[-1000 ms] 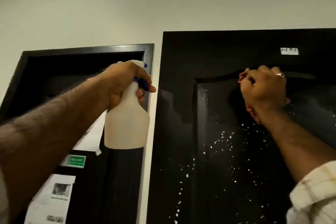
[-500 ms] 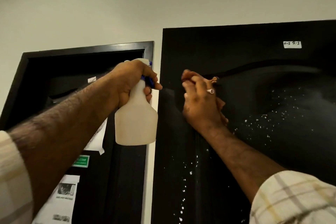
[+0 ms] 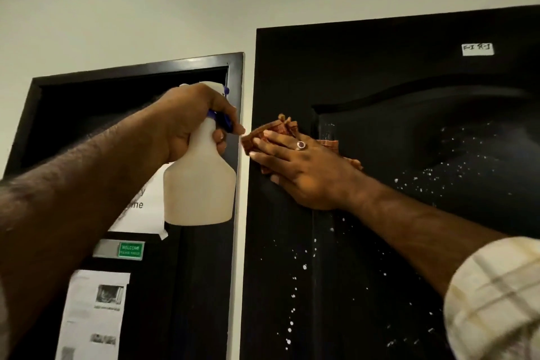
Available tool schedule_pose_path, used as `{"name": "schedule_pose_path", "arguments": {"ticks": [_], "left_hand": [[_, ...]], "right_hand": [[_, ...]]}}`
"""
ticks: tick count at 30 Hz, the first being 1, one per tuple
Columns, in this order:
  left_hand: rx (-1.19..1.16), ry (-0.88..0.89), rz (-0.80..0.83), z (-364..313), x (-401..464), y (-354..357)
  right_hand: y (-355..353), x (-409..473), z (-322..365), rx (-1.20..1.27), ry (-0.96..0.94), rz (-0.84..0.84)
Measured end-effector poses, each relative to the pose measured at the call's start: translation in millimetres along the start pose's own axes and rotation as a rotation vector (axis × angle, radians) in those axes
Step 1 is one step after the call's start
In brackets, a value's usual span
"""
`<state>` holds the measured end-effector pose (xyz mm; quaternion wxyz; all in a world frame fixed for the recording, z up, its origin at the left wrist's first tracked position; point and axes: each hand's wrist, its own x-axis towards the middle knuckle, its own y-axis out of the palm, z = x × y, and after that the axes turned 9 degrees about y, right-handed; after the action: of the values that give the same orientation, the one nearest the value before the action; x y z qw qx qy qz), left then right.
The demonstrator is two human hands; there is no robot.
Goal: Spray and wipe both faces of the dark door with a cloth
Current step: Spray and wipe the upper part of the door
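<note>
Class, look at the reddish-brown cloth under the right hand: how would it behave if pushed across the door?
The reddish-brown cloth is probably floppy: it bunches and folds beyond the fingers of the right hand. It likely slides easily, since the dark door looks smooth and droplet-wet. It seems light, held up by flat fingers alone.

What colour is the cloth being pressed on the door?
Reddish-brown with a checked pattern, seen in the head view: the cloth.

A black door (image 3: 394, 73), speckled with white droplets (image 3: 304, 267), is seen beside a cream bottle (image 3: 200, 184) with a blue trigger (image 3: 223, 121). A reddish-brown checked cloth (image 3: 276, 131), a cream plaid sleeve (image 3: 496, 295), a green sign (image 3: 130, 250) and a white label (image 3: 477, 49) are shown.
</note>
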<state>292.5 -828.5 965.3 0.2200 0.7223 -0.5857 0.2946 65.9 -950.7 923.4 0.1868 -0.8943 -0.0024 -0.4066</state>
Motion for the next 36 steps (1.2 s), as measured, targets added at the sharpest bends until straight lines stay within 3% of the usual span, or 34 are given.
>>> {"name": "schedule_pose_path", "arguments": {"ticks": [2,6,8,12,17,28,36], "left_hand": [[-0.016,0.005,0.017,-2,1,6],[-0.053,-0.002,0.069,-3,5,25],[-0.067,-0.015,0.096,0,6,37],[-0.090,-0.045,0.132,6,9,66],[-0.099,-0.073,0.157,6,13,113],[-0.121,-0.047,0.257,-19,15,274],[-0.170,0.016,0.317,-42,-2,404]], "right_hand": [[-10,-18,-24,0.013,-0.006,-0.018],[-33,-48,-71,0.150,0.469,-0.219],[-27,-47,-58,0.106,0.554,-0.325],[-25,-42,-48,0.069,0.485,-0.315],[-55,-61,-99,-0.068,0.308,-0.127],[-107,-172,-251,-0.143,0.538,-0.204],[-115,-289,-331,-0.165,0.567,-0.321]]}}
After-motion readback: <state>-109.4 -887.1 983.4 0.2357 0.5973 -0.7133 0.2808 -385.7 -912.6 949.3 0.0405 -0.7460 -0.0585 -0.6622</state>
